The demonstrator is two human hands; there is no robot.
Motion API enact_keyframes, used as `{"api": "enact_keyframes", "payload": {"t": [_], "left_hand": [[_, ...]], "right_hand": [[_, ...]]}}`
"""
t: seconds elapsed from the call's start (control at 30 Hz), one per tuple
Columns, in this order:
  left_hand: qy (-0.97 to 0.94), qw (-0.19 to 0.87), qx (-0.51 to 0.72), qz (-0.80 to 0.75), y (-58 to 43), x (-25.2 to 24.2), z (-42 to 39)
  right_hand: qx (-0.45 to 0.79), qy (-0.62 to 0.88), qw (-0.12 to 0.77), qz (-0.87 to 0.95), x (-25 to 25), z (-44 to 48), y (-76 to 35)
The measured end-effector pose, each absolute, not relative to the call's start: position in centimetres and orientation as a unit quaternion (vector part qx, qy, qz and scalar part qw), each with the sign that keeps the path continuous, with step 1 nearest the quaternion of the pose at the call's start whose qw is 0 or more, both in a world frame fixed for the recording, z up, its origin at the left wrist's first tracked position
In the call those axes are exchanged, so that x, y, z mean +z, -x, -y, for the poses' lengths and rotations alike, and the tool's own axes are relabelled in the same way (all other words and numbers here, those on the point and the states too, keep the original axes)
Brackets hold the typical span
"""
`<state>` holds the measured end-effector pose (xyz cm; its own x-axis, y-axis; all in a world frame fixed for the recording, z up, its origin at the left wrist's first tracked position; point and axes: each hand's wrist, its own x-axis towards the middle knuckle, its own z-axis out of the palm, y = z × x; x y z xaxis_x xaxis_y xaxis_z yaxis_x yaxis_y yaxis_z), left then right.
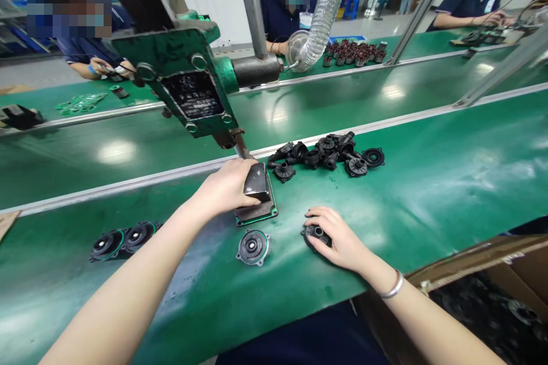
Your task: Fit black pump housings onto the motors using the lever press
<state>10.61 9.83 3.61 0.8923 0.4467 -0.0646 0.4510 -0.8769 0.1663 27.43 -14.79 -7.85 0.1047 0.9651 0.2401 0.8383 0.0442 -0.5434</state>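
Observation:
My left hand [231, 185] is closed around a black metal block [257, 179] at the base plate [257, 214] of a green hand press [188, 77]. My right hand [340, 239] curls over a black plastic pump cover [317, 231] with a short central spout, which lies on the green work surface. Between my hands, and touched by neither, rests a round black part with a green sealing ring [253, 247]. Two similar ringed parts [109, 244] lie beyond my left forearm, partly hidden by it.
Behind the press base, black pump housings and covers [325, 151] lie in a pile. An open cardboard box [475, 265] of dark parts stands at the lower right. Across the belt, co-workers sit near red-brown motor parts [355, 52] and a foil duct [327, 8].

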Motion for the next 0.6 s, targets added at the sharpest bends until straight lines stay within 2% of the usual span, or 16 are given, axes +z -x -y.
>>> {"api": "enact_keyframes", "payload": {"t": [0.33, 0.43, 0.53, 0.6], "left_hand": [[-0.953, 0.107, 0.017, -0.282, -10.6, 3.4, -8.8], [-0.948, 0.114, 0.088, -0.282, -8.8, 5.2, -7.0], [-0.944, 0.181, 0.156, -0.227, -5.2, 6.4, -4.5], [-0.935, 0.267, 0.135, -0.192, -2.7, 5.3, -2.9]], "right_hand": [[0.106, 0.683, 0.275, 0.668, -7.7, 15.0, -27.5], [0.108, 0.687, 0.271, 0.665, -7.5, 15.3, -28.0], [0.112, 0.695, 0.274, 0.655, -7.4, 15.5, -28.5], [0.115, 0.7, 0.279, 0.647, -7.5, 15.5, -28.6]]}}
